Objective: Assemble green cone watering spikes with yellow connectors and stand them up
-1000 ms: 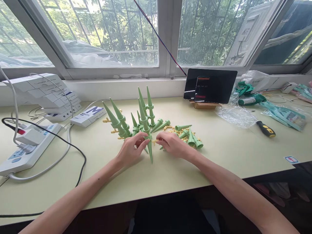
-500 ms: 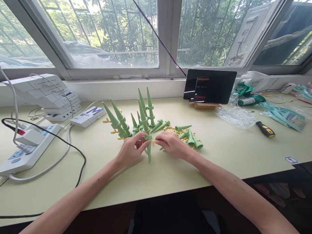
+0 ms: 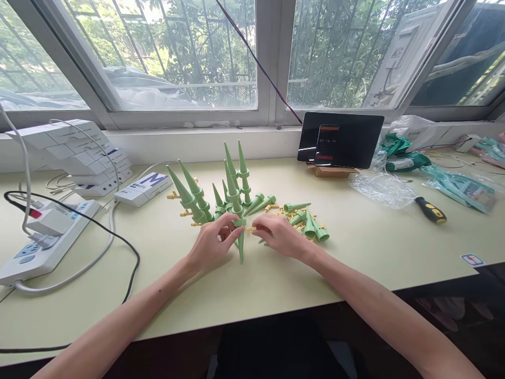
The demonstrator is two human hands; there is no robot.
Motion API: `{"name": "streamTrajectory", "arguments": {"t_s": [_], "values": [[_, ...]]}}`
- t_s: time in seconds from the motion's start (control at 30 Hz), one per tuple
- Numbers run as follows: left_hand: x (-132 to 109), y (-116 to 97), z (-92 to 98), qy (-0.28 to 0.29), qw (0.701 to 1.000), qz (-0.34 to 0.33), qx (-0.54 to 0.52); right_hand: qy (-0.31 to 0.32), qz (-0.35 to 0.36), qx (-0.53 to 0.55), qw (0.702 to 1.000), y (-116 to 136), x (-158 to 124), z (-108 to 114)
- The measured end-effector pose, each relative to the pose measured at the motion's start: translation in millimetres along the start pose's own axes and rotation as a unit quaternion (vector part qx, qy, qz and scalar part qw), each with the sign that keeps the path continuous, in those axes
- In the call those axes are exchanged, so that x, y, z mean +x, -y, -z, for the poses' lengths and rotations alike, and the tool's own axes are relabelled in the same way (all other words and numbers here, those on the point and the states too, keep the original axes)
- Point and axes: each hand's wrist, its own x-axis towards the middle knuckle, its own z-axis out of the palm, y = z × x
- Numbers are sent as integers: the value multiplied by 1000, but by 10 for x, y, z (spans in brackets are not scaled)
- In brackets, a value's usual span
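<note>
My left hand (image 3: 213, 237) is closed on a green plastic watering spike (image 3: 241, 250), pinching its ringed collar, with the tapered tip pointing down. My right hand (image 3: 278, 234) pinches the end of a small yellow plastic valve (image 3: 250, 229) at the right side of that collar; whether the two are joined I cannot make out. Just behind my left hand, several assembled green spikes (image 3: 187, 195) stand tip up, some with yellow valves (image 3: 185, 213) sticking out at the side. Beyond my right hand lies a heap of loose green spikes (image 3: 310, 223) and yellow pieces.
A tablet (image 3: 355, 139) leans on a cardboard box (image 3: 333, 171) at the back, a phone with a timer before it. White boxes (image 3: 79, 152), a power strip (image 3: 47, 247) and cables occupy the left. A screwdriver (image 3: 431, 209) and plastic bags (image 3: 460, 184) lie on the right.
My right hand has shifted very slightly right, and a little more of the yellow valve shows between the hands. My left hand and the spike stay nearly still.
</note>
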Motion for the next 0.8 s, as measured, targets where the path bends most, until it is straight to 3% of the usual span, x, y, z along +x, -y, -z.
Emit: {"name": "streamTrajectory", "arguments": {"t_s": [0.27,0.8], "values": [[-6,17,-8,-1,1000,-1,0,22,-9,-10,1000,-12,-2,-9],[4,-12,-12,-1,1000,-2,-4,-13,-4,2,1000,-5,-10,-22]]}}
